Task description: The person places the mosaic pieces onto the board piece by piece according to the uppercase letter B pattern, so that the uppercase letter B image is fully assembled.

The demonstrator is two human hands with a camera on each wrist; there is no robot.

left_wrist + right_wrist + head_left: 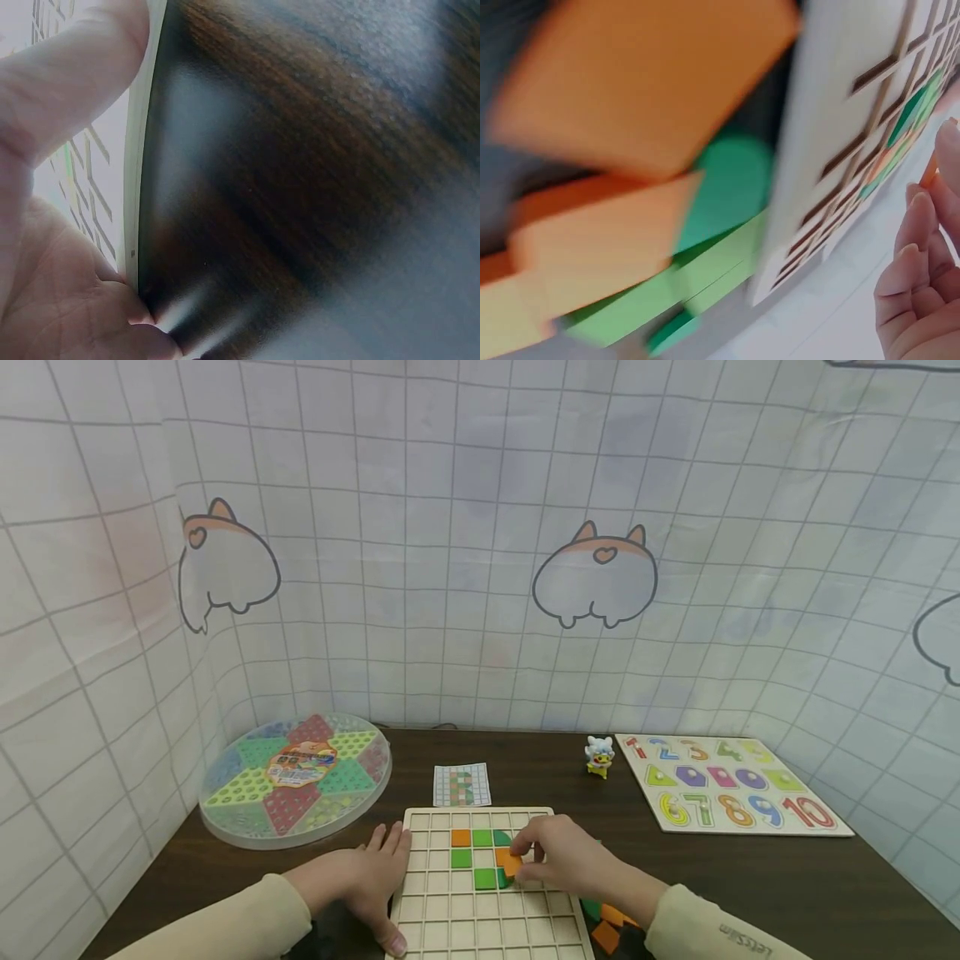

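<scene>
A pale wooden grid board lies on the dark table. Several tiles sit in its cells, among them an orange square, a light green square and a dark green rounded piece. Between thumb and fingers, my right hand pinches an orange tile just over the filled cells. In the right wrist view only that tile's thin edge shows. My left hand rests along the board's left edge, fingers extended; the left wrist view shows its thumb over the rim.
Loose orange and green tiles lie right of the board, partly under my right forearm. Behind the board is a printed pattern card. A round checkers board stands left, a small figurine and a number puzzle right.
</scene>
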